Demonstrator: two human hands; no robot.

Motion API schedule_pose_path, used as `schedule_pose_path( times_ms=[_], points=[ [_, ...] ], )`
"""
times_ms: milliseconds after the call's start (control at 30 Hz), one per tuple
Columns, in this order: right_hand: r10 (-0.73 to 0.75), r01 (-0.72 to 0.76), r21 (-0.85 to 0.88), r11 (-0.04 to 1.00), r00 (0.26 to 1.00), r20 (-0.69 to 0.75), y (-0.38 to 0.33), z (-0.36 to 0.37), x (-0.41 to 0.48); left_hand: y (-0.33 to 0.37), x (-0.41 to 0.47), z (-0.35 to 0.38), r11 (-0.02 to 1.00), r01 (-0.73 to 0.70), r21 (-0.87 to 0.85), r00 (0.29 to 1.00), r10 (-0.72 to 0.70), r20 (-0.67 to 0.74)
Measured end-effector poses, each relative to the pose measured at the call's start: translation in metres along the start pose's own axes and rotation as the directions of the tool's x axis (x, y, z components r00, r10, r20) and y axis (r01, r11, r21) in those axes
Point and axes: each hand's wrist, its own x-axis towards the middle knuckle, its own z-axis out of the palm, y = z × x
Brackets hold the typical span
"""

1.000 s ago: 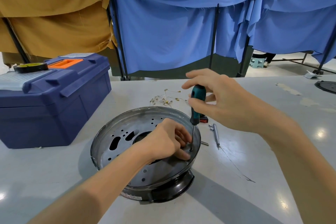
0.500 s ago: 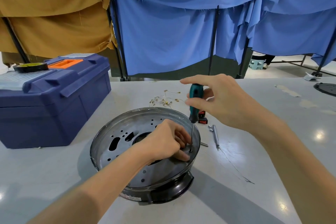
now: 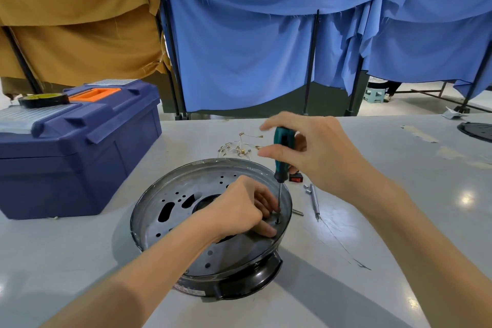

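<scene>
**Screwdriver upright inside the cooker base**

The right hand grips the teal screwdriver by its handle, with the tip down on a screw just inside the right rim of the cooker base. The left hand rests inside the base, its fingers curled against the shaft; I cannot tell whether they pinch it. A blue toolbox stands to the left of the base.

Perforated plate dull metal; toolbox smooth plastic; curtains matt cloth

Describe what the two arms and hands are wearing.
The left forearm and right forearm are bare to the frame edge; no sleeves show. The left hand and right hand wear no gloves; no ring, watch or bracelet is visible.
</scene>
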Motion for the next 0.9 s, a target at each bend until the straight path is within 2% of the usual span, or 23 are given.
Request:
schedule_pose_path(
  times_ms=[133,233,367,433,533,600,767,833,900],
  points=[
    [0.082,-0.075,-0.113,0.991,0.995,0.060,0.010,-0.003,0.004,0.001,0.000,0.000,1.000,-0.003,0.000,1.000,0.003,0.001],
    [0.076,-0.068,-0.065,0.996,0.990,0.121,0.011,-0.008,0.002,0.000,0.000,0.000,1.000,-0.003,0.001,1.000,0.003,0.002],
    [0.011,-0.011,-0.062,0.998,1.000,-0.008,0.001,-0.001,-0.001,0.000,0.000,0.000,1.000,0.005,-0.001,1.000,-0.005,0.001],
    [0.030,-0.031,-0.103,0.994,0.999,-0.017,0.002,0.002,-0.001,0.000,-0.001,0.000,1.000,0.006,-0.002,1.000,-0.006,-0.002],
    [0.116,-0.103,-0.107,0.989,0.986,0.122,0.006,-0.003,0.000,0.001,-0.001,0.001,1.000,0.010,-0.008,1.000,-0.010,-0.006],
    [0.097,-0.086,-0.069,0.994,0.979,0.179,0.006,-0.009,0.000,0.001,0.000,0.001,1.000,0.008,-0.001,1.000,-0.008,-0.004],
    [0.012,-0.008,-0.078,0.997,0.998,0.060,-0.001,-0.005,-0.005,0.002,-0.001,0.001,1.000,0.015,0.003,1.000,-0.015,-0.001],
    [0.021,-0.018,-0.104,0.994,0.999,0.027,0.000,-0.005,-0.004,0.003,-0.001,0.001,1.000,0.013,0.006,1.000,-0.013,-0.002],
    [0.064,-0.055,-0.147,0.988,0.996,0.057,0.002,-0.009,-0.002,0.004,-0.002,0.001,1.000,0.003,0.003,1.000,-0.003,-0.003]
  ],
)
